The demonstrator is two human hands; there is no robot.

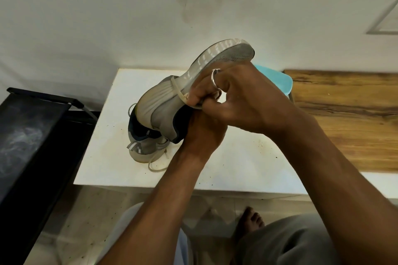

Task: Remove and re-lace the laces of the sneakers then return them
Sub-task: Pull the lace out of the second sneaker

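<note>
Above table [237,157], sneaker [163,101] tilted sole-up, lace [178,93] pinched in right grip [232,97].

1. Grey sneaker [163,101] held up over white table [237,168], sole up and tilted, toe toward the wall.
2. Right hand [232,97] grips the sneaker's side near the sole; ring [215,80] on one finger; fingers pinch a pale lace [177,90] lying across the upper.
3. Left hand [204,133] below, closed on the sneaker's dark collar area.
4. Second sneaker [144,144] rests on the table under the held one, loose lace [156,165] trailing on the tabletop.
5. Turquoise object [273,79] behind the right hand, partly hidden.
6. Wooden surface [349,118] right of the table; black rack [32,135] left.
7. Bare foot [251,221] on the floor below.
</note>
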